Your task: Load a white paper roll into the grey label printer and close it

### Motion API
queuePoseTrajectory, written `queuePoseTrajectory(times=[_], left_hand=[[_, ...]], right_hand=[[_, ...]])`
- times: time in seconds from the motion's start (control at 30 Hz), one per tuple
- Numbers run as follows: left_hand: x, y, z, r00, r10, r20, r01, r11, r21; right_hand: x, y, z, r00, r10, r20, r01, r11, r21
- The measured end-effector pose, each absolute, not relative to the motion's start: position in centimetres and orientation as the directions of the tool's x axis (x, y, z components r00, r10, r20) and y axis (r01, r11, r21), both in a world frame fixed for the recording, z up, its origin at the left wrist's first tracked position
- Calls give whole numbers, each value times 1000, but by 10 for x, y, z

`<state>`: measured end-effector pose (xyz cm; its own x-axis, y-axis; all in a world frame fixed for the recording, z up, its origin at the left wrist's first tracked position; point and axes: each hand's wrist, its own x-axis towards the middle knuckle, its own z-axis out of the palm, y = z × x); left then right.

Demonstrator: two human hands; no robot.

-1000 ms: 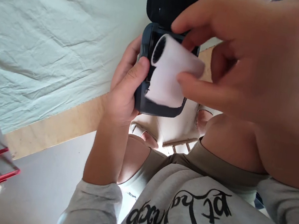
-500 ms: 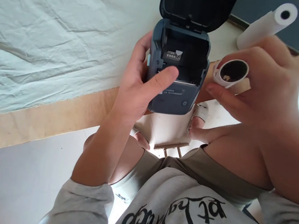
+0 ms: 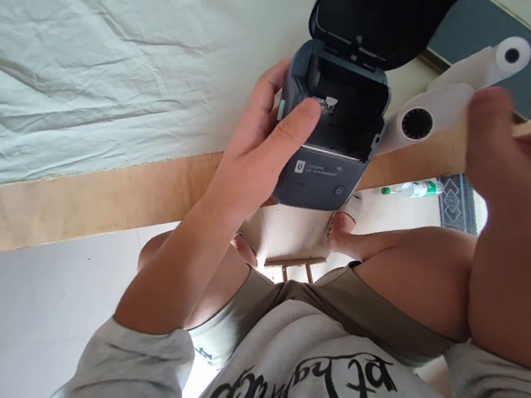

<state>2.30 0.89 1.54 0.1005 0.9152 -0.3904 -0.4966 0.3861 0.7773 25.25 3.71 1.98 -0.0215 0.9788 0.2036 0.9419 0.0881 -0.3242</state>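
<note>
I see my left hand (image 3: 256,158) wrapped around a small dark-blue printer (image 3: 329,135), fingers behind its left side and the thumb pressed across the front edge of the open paper bay, so that hand is closed firmly on the device. The printer's lid (image 3: 380,13) stands flipped up and back, and the bay beneath it looks empty of paper, though the shadow inside makes that hard to confirm. My right hand (image 3: 524,171) is raised at the right of the view, fingers spread loose and holding nothing. Just right of the printer, two white paper rolls lie on the desk (image 3: 71,196): the nearer roll (image 3: 424,120) almost touching the printer's side, the farther roll (image 3: 496,60) behind it, resting against a dark flat tablet (image 3: 475,27). A pale wrinkled cloth (image 3: 93,47) covers most of the desk to the left
</note>
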Motion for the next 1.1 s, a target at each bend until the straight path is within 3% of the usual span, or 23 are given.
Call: queuePoseTrajectory(times=[0.1,0.2,0.33,0.47,0.6,0.83,0.93,1.1], left_hand=[[28,9,16,63,912,-405,-499,380,779],[29,9,16,54,910,-411,-501,381,777],[26,7,13,120,906,-406,-497,409,765],[22,6,11,149,909,-390,-503,410,761],[20,7,9,162,918,-362,-504,392,769],[23,8,5,147,934,-325,-513,353,782],[23,8,3,156,934,-321,-513,355,781],[22,8,1,173,938,-300,-523,345,779]], right_hand=[[255,49,7,-131,980,147,965,160,-206],[253,48,4,-131,981,140,959,161,-232],[248,38,7,-186,970,158,900,233,-368],[245,37,3,-301,944,138,896,329,-297],[241,37,2,-216,972,92,933,233,-273],[237,32,8,-129,991,36,899,132,-417],[238,33,12,-129,991,-40,915,104,-390],[247,37,17,-218,962,-162,842,101,-530]])
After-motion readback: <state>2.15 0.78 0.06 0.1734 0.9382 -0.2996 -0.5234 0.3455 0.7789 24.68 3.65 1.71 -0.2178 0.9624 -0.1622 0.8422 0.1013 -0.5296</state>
